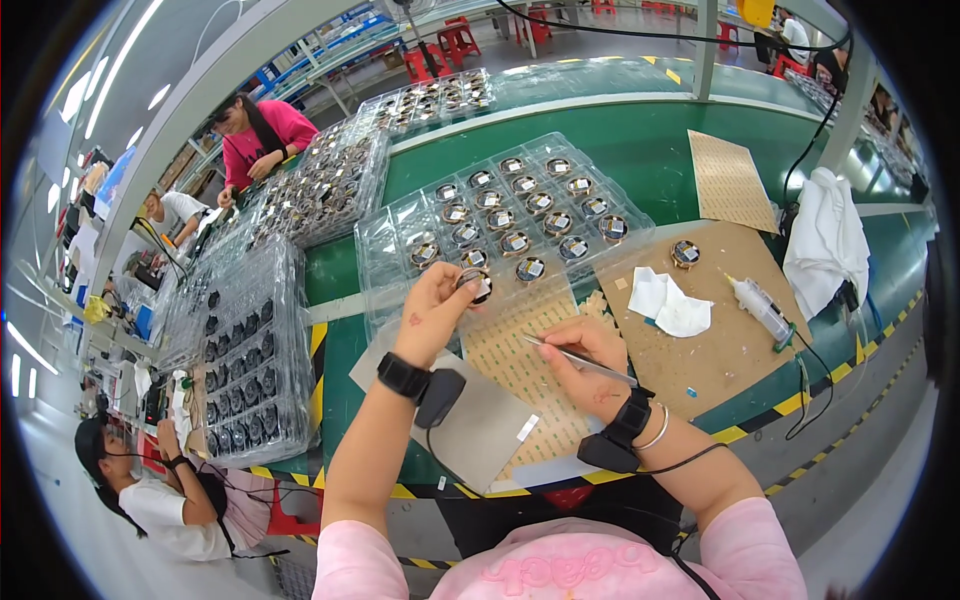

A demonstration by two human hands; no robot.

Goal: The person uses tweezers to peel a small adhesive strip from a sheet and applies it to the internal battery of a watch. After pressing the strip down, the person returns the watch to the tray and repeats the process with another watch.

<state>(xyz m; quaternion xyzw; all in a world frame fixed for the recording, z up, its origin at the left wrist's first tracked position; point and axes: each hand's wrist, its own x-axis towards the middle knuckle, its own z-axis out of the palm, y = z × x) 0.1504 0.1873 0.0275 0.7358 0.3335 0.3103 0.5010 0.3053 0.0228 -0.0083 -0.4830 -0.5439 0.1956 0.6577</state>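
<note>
My left hand (437, 308) holds a small round black part (478, 284) at the near edge of a clear plastic tray (385, 245), which holds several more round parts. My right hand (580, 362) grips metal tweezers (590, 362), their tip pointing left over a perforated tan sheet (510, 360). Both wrists wear black bands with small black units.
A brown cardboard sheet (720, 340) carries white tissue (668, 304), a glue bottle (760, 306) and one lone round part (685, 253). Stacked clear trays (245, 350) stand at left. A white cloth (825, 240) hangs at right. Other people work at left and far back.
</note>
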